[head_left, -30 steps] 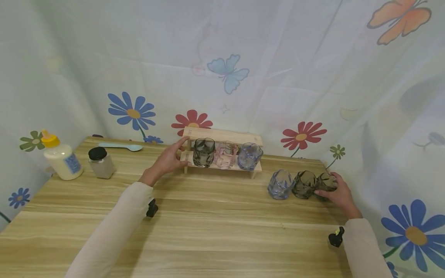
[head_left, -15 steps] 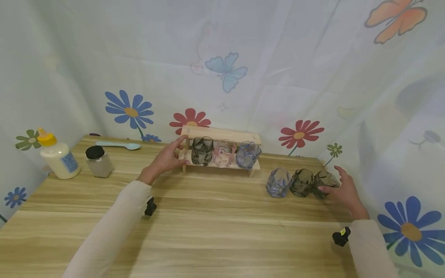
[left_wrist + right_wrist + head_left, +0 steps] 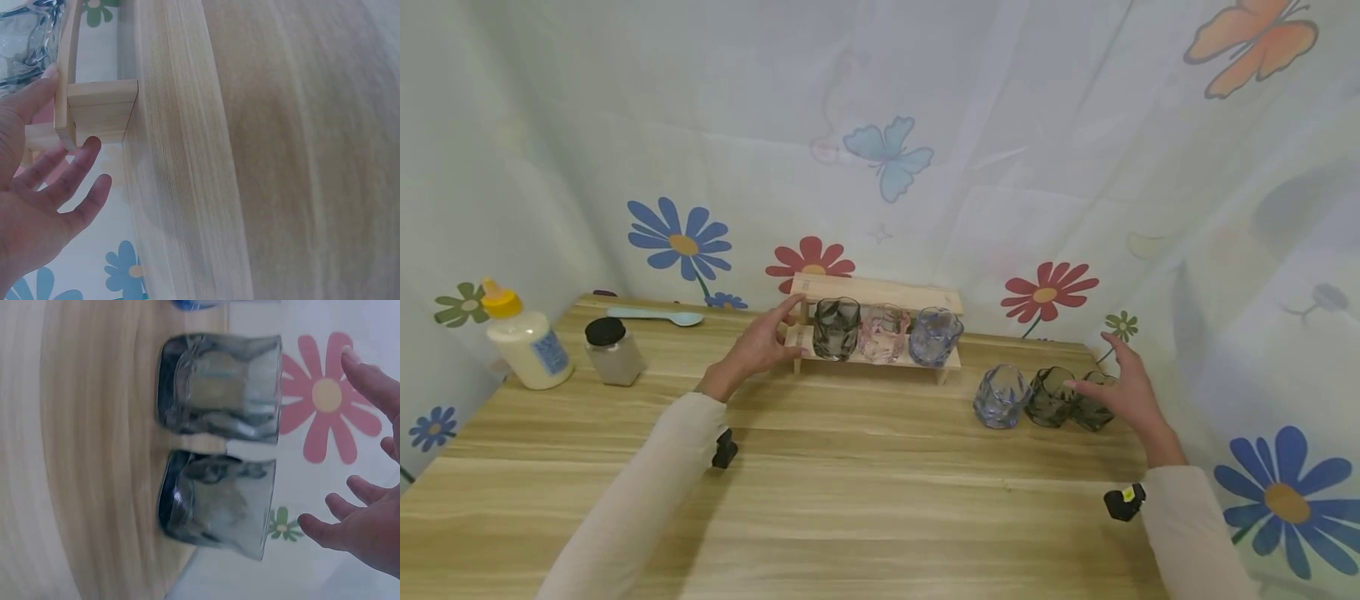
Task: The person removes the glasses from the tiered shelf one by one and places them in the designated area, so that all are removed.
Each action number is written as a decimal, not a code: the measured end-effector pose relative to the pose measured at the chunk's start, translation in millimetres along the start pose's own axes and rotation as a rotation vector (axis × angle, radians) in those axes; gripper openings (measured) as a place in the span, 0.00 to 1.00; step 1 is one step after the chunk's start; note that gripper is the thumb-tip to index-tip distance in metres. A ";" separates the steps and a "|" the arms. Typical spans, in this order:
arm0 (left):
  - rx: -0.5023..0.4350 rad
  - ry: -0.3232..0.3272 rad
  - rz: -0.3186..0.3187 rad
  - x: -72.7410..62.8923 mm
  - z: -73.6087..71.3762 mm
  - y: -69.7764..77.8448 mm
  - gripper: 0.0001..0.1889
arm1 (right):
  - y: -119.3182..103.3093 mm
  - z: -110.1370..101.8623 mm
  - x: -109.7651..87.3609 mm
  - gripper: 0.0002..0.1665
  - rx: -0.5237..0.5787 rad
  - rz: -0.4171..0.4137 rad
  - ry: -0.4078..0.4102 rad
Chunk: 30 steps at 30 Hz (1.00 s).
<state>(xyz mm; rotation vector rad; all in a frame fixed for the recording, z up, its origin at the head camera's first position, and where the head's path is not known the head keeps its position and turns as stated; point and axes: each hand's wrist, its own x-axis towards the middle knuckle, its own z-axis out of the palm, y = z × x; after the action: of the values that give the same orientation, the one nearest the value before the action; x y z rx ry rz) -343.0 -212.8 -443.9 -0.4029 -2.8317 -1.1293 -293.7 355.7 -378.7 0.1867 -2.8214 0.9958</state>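
The head view has two smoky glasses [image 3: 1049, 402] standing on the table [image 3: 880, 508] to the right of the wooden rack [image 3: 880, 293], whose left end the left hand [image 3: 756, 343] holds between thumb and fingers; the right hand [image 3: 1132, 396], spread wide, grips nothing. Around slick glass, a slow move clear of the neighbouring rim seems best. Only the right wrist view plainly shows the gap between that hand and the rims.

There are six glasses [image 3: 837, 332], one wooden rack [image 3: 880, 292], one bottle [image 3: 526, 346], one jar [image 3: 615, 358] and one spoon [image 3: 651, 315].
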 end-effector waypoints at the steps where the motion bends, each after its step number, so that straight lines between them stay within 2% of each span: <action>1: 0.000 0.001 -0.002 -0.2 0.1 -0.2 0.52 | -3.6 2.0 0.7 0.63 0.002 -0.007 -0.003; 10: -0.002 -0.001 -0.007 -2.6 -1.0 3.8 0.52 | -27.7 24.6 12.8 0.64 0.024 -0.104 -0.012; 18: -0.006 0.003 0.002 -2.2 -0.3 2.1 0.51 | -55.4 45.5 24.1 0.67 -0.012 -0.137 -0.022; 22: -0.007 0.001 0.001 -2.3 -0.9 2.2 0.51 | -65.0 58.6 28.1 0.66 0.035 -0.185 -0.025; 30: -0.009 0.011 0.008 -1.5 0.4 -0.3 0.51 | -81.8 75.0 35.5 0.66 0.072 -0.208 -0.049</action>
<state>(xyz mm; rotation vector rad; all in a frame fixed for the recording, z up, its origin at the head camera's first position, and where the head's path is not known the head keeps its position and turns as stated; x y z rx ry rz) -341.6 -213.0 -444.6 -0.4073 -2.8141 -1.1391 -322.1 242.6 -380.1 0.5082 -2.7393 1.0582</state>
